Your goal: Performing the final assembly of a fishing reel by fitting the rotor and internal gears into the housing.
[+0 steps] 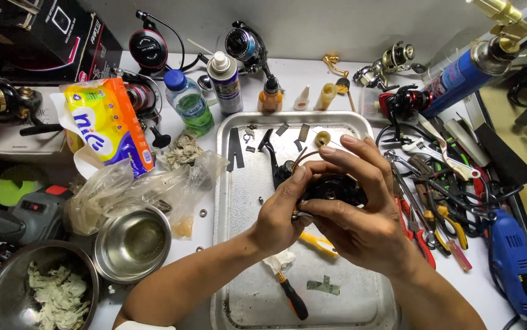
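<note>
- The left hand (279, 214) and the right hand (355, 201) are meeting over the middle of the metal tray (239, 201), both clamping a small black reel body (334, 186) between them
- The left thumb and fingers are pinching together on the part's near left side, where a small silvery bit is showing; the right fingers are curling over its top and far side, thumb underneath
- A thin brown strand is sticking up from the part toward the tray's far edge
- On the tray under the hands, a yellow-handled tool (318, 243) is lying just beside a scrap of white tissue (279, 261), and a screwdriver with a black and orange handle (292, 297) is pointing toward the near edge
- A black handle arm (271, 160) and small dark parts are lying along the tray's far edge
- At the desk's right edge, pliers and wrenches (441, 183) are piling up beside a blue rotary tool (516, 269)
- Left of the tray, a steel bowl (132, 243) is sitting near a crumpled plastic bag (147, 186)
- A spray can (225, 82) and a green bottle (189, 102) are standing at the desk's far edge
</note>
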